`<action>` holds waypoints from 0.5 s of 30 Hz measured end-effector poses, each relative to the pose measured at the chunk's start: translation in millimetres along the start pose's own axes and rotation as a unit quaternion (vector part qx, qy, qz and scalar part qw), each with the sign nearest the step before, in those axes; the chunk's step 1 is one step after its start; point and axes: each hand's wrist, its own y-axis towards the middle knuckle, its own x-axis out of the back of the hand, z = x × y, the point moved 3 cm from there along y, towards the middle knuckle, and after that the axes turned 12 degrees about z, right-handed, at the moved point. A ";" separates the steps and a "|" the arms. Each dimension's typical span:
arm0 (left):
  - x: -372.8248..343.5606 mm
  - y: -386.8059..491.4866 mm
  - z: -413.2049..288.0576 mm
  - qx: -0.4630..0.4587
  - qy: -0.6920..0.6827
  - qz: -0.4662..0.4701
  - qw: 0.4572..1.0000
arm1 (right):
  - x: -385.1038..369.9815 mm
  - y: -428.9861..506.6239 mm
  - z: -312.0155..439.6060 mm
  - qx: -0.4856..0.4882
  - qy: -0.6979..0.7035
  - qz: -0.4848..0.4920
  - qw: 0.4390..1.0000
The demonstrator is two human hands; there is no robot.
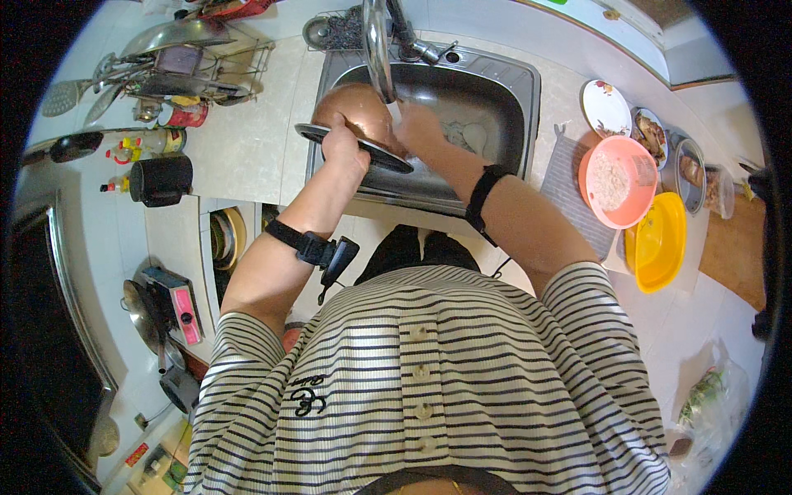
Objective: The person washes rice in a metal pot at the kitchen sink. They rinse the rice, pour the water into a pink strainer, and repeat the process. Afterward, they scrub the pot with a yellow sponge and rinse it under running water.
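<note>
A copper-coloured round pot [356, 108] is tipped over the left part of the steel sink [495, 133], its dark rim [387, 158] facing me. My left hand [346, 147] grips this rim, with the thumb on the copper outside. Beside the pot, my right hand [421, 129] is blurred under the spout of the faucet [378, 55]. Its fingers are partly hidden, and I cannot tell whether it holds something or touches the pot. A pale stream or nozzle end shows at the spout's tip.
Right of the sink, a pink basin [591, 185] holds pale, wet-looking contents, next to a yellow basin [665, 241], a grey cloth [563, 170] and a white plate [606, 108]. On the left counter stand a utensil rack [241, 65], bottles [164, 141] and a black container [162, 179].
</note>
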 end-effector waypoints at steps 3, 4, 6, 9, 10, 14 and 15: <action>4.3 5.5 12.3 0.020 -0.054 -0.011 0.998 | 11.6 -6.5 15.9 -0.021 0.022 0.034 0.999; 4.8 6.7 15.5 0.026 -0.073 0.004 0.997 | 15.1 -9.0 19.2 -0.032 0.035 0.049 0.998; 5.4 7.1 21.8 0.052 -0.112 0.029 0.992 | 24.8 -12.2 22.6 -0.022 0.061 0.007 0.998; 1.5 2.6 28.5 0.056 -0.094 0.048 0.993 | 26.4 -5.5 16.7 0.008 -0.024 0.038 0.999; -1.1 0.3 30.3 0.067 -0.130 0.047 0.988 | 24.7 -0.9 10.5 0.021 -0.072 0.064 0.995; -14.6 -13.2 36.8 0.103 -0.140 0.047 0.984 | 26.8 22.0 -27.6 0.039 -0.123 0.006 0.992; -19.1 -16.8 39.1 0.116 -0.106 0.073 0.985 | 33.9 21.7 -42.2 0.030 -0.032 -0.062 0.997</action>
